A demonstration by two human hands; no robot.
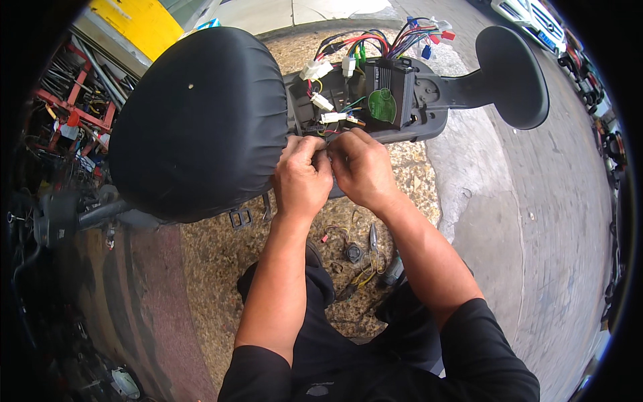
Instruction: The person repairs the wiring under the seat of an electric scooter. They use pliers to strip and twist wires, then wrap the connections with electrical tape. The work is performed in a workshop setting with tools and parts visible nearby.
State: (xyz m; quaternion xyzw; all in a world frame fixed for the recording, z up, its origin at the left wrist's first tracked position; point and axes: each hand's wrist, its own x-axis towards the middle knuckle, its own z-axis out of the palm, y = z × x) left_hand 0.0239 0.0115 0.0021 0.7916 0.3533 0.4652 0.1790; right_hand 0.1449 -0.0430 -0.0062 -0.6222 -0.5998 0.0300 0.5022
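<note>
My left hand (303, 177) and right hand (366, 167) had fingers curled, any held item hidden; the nearest white connector (332, 117) lay just beyond both, long axis crosswise.

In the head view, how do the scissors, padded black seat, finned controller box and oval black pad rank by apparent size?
1. Padded black seat
2. Oval black pad
3. Finned controller box
4. Scissors
</note>
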